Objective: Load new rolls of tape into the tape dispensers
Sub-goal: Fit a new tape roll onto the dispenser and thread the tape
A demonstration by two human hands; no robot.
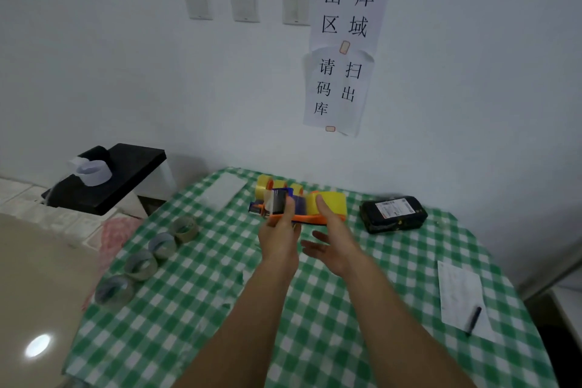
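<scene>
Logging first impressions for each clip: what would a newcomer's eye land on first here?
Mid-table, the left hand grips an orange tape dispenser while the right hand rests on its yellow tape roll. Four used rolls line the green checked tablecloth's left edge; paper signs hang on the wall above.

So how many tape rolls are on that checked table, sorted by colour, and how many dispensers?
Yellow rolls lying loose at the back: 3, partly hidden by the dispenser
Yellow roll on the dispenser: 1
Clear or greyish rolls along the left edge: 4
Orange and blue dispenser: 1
Total: 8 rolls, 1 dispenser
</scene>
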